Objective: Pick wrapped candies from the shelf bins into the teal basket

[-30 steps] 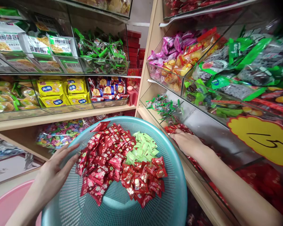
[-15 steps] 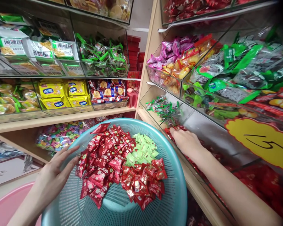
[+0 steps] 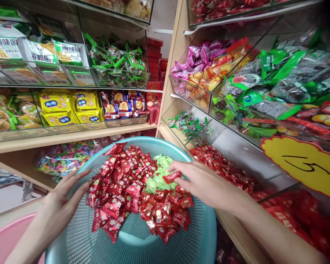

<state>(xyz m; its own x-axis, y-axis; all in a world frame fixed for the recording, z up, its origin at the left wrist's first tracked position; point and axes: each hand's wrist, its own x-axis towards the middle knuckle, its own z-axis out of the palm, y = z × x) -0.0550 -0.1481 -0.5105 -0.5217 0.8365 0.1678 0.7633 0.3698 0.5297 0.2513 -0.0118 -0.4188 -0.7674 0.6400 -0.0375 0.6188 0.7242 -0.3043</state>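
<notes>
A teal mesh basket (image 3: 93,245) holds large dark red packets (image 3: 126,176) on the left, pale green packets (image 3: 162,176) at the upper right and small shiny red candies (image 3: 165,212) below those. My left hand (image 3: 63,200) rests on the basket's left rim, fingers apart, beside the dark red packets. Over the basket's right side, above the green packets, my right hand (image 3: 189,178) pinches a small red candy packet (image 3: 172,177) between thumb and fingers.
A bin of small red candies (image 3: 217,159) lies right of the basket. Shelves of snack bins line both sides. A yellow price tag (image 3: 302,165) hangs at right. Part of a pink tub (image 3: 11,238) shows at lower left.
My right hand has moved left from the red candy bin to over the basket, with a red packet now visible in its fingers. My left hand stays on the rim.
</notes>
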